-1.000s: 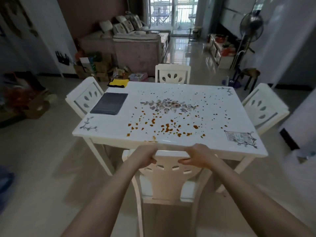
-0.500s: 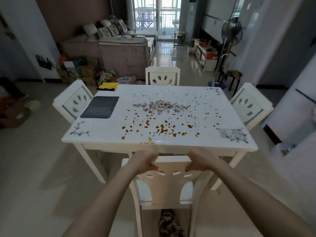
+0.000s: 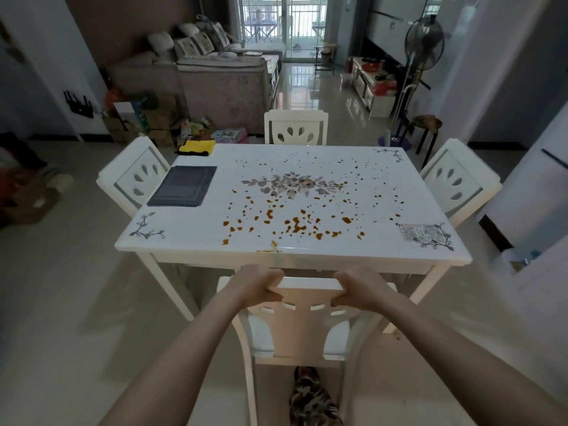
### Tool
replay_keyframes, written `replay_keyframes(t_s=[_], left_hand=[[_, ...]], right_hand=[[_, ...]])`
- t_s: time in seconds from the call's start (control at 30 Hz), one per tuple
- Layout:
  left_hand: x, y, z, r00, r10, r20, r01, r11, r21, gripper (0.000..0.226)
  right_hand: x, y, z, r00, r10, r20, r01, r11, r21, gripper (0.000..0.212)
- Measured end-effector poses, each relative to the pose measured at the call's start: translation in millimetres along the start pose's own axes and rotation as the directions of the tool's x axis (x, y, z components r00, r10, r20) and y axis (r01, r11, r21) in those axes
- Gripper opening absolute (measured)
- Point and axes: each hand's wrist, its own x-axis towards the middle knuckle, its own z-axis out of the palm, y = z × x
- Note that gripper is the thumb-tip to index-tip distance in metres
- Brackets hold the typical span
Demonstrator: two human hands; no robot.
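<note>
While left hand (image 3: 257, 285) and right hand (image 3: 360, 287) grip the chair (image 3: 307, 298), the spattered table (image 3: 190, 238) stands just ahead.

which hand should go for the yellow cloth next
Left, probably. The left hand grips the chair back nearer the yellow cloth at the far left corner of the table; the right hand would reach across.

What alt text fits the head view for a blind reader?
The left hand and right hand grip the top of a white chair at a white table spattered with brown stains. A dark mat and a yellow cloth lie far left.
</note>
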Motion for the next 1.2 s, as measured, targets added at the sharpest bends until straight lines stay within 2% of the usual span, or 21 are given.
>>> replay_keyframes(t_s=[0.37, 0.5, 0.73, 0.93, 1.03, 1.2], left_hand=[[9.0, 11.7, 8.3, 0.996, -0.047, -0.072, 0.045, 0.999, -0.020, 0.032], [24.3, 11.6, 3.4, 0.995, -0.042, -0.087, 0.042, 0.999, 0.004, 0.033], [22.7, -16.7, -1.2, 1.000, -0.013, -0.014, 0.014, 1.000, 0.028, 0.028], [32.3, -23.0, -2.2, 0.998, -0.037, -0.058, 0.038, 0.999, 0.010, 0.030], [46.6, -17.1, 2.6, 0.994, -0.071, -0.086, 0.070, 0.997, -0.007, 0.027], [68.6, -14.4, 2.0, 0.994, -0.074, -0.082, 0.077, 0.996, 0.036, 0.032]], right_hand=[[6.6, 16.7, -15.3, 0.992, -0.032, 0.122, 0.032, 0.999, -0.001, 0.033], [15.4, 23.3, -25.5, 0.993, -0.061, 0.105, 0.065, 0.997, -0.037, 0.033], [19.9, 1.8, -1.6, 0.999, -0.029, 0.022, 0.029, 1.000, -0.009, 0.038], [35.8, 8.6, -8.4, 0.995, -0.008, 0.100, 0.003, 0.999, 0.053, 0.040], [44.5, 22.8, -21.3, 0.993, -0.044, 0.108, 0.047, 0.999, -0.028, 0.038], [55.9, 40.5, -34.3, 0.993, -0.059, 0.102, 0.066, 0.995, -0.070, 0.036]])
